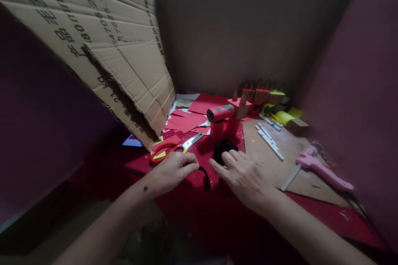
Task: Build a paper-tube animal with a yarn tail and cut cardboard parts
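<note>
My left hand (182,167) is closed in a pinch on one end of a short black strand of yarn (205,179), whose other end hangs down over the red cloth. My right hand (239,169) rests with bent fingers on a dark ball of black yarn (222,149); the fingers cover part of it. Just beyond the ball stands a figure of red paper tubes and a small cardboard box (231,114), with pointed ears on top. Scissors with orange handles (166,151) lie open by my left hand, blades pointing away.
A large printed cardboard sheet (133,62) leans at the left. Red paper pieces (189,122) lie at the back. On a cardboard mat (264,169) at the right are white markers (269,140) and a pink glue gun (320,167). Several similar animal figures (264,95) stand behind.
</note>
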`<state>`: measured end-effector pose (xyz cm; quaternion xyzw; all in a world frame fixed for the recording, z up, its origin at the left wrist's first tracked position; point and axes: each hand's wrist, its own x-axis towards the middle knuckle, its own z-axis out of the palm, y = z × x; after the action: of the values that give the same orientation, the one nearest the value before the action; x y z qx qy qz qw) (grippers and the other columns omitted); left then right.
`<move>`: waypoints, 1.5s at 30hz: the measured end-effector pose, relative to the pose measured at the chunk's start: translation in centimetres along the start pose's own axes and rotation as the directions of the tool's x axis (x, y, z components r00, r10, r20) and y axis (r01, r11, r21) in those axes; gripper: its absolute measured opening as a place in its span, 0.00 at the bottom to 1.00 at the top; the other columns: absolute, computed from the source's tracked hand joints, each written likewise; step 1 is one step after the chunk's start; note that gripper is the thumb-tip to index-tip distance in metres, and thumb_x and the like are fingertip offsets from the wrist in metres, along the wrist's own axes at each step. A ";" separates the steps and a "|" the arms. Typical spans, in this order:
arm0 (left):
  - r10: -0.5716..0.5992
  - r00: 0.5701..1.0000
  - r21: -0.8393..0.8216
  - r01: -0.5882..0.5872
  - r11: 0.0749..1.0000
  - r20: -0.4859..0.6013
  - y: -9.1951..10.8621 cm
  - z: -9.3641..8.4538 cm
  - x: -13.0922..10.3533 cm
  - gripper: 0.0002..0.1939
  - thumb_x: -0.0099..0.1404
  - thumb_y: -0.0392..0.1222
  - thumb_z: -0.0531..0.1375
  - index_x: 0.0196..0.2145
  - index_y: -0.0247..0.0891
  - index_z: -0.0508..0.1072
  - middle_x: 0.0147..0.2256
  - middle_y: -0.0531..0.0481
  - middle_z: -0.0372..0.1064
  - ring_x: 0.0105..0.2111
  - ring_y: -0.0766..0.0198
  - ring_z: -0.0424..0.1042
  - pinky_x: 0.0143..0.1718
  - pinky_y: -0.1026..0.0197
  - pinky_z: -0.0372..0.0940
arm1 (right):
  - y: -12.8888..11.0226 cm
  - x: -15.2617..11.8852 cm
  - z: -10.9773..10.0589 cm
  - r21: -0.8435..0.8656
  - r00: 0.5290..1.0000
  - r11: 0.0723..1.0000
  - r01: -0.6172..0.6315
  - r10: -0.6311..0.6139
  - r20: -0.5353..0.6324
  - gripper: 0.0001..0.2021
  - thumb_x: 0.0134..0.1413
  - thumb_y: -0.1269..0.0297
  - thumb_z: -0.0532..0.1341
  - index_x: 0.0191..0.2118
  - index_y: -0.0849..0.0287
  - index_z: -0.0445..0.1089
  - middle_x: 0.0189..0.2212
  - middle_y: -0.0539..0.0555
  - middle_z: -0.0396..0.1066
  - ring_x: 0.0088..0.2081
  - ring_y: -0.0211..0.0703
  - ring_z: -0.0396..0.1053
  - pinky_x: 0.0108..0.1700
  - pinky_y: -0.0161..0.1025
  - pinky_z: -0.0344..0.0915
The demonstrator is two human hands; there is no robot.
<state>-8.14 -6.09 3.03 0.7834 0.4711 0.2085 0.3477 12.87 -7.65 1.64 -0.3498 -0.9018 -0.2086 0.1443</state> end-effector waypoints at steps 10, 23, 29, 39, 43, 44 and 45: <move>-0.045 0.998 -0.166 0.037 0.985 -0.046 -0.7 -1.0 0.7 0.12 0.61 0.44 0.52 0.23 0.36 0.64 0.20 0.56 0.55 0.22 0.69 0.55 0.23 0.67 0.53 | 1.8 1.4 1.4 0.200 0.996 0.980 0.009 0.009 -0.089 0.12 0.57 0.76 0.50 0.32 0.62 0.69 0.31 0.56 0.63 0.32 0.43 0.57 0.32 0.39 0.55; -0.085 0.996 -0.283 0.078 0.956 -0.012 -1.4 -1.3 1.6 0.11 0.60 0.44 0.53 0.24 0.36 0.66 0.18 0.57 0.55 0.20 0.71 0.54 0.21 0.68 0.51 | 2.4 2.9 0.3 0.085 0.992 0.994 0.075 -0.083 0.098 0.07 0.53 0.75 0.55 0.28 0.61 0.68 0.29 0.55 0.63 0.30 0.44 0.57 0.31 0.41 0.57; -0.104 0.994 -0.292 0.086 0.953 -0.047 -1.3 -2.0 2.1 0.13 0.59 0.46 0.53 0.24 0.35 0.65 0.20 0.58 0.50 0.21 0.71 0.51 0.22 0.67 0.50 | 3.0 2.4 1.0 0.329 0.995 0.943 -0.053 0.076 -0.058 0.12 0.57 0.78 0.48 0.34 0.62 0.67 0.36 0.58 0.65 0.36 0.42 0.62 0.36 0.39 0.62; -0.141 0.988 -0.364 0.109 0.925 -0.063 -1.2 -1.5 2.5 0.12 0.58 0.46 0.54 0.22 0.36 0.64 0.19 0.59 0.49 0.19 0.71 0.49 0.19 0.67 0.46 | 3.8 3.6 0.3 0.248 0.987 0.958 -0.140 0.116 0.109 0.13 0.53 0.74 0.54 0.45 0.61 0.66 0.37 0.58 0.67 0.38 0.47 0.63 0.37 0.44 0.63; -0.152 0.986 -0.371 0.117 0.921 -0.065 -1.2 -1.6 2.5 0.12 0.58 0.46 0.54 0.23 0.36 0.64 0.19 0.59 0.49 0.19 0.72 0.48 0.18 0.67 0.45 | 3.6 4.2 0.1 0.136 0.981 0.986 -0.094 0.068 0.184 0.07 0.53 0.74 0.54 0.29 0.60 0.68 0.30 0.56 0.65 0.31 0.43 0.61 0.30 0.40 0.58; -0.152 0.986 -0.370 0.118 0.921 -0.063 -1.2 -1.6 2.5 0.12 0.58 0.46 0.54 0.23 0.36 0.64 0.19 0.59 0.48 0.19 0.72 0.48 0.18 0.67 0.45 | 3.6 4.3 0.0 0.123 0.979 0.988 -0.091 0.067 0.190 0.09 0.53 0.74 0.53 0.27 0.60 0.67 0.29 0.55 0.65 0.30 0.42 0.60 0.29 0.39 0.57; -0.153 0.986 -0.371 0.120 0.921 -0.060 -1.2 -1.7 2.4 0.12 0.58 0.47 0.54 0.23 0.36 0.64 0.18 0.59 0.48 0.19 0.72 0.48 0.18 0.67 0.45 | 3.7 4.3 0.0 0.119 0.978 0.988 -0.095 0.071 0.194 0.09 0.54 0.75 0.53 0.26 0.60 0.66 0.29 0.55 0.64 0.29 0.41 0.60 0.29 0.38 0.55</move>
<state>-8.79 -3.00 3.27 0.6601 0.4922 0.3019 0.4804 12.33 -2.69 4.37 -0.3957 -0.9075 -0.1100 0.0885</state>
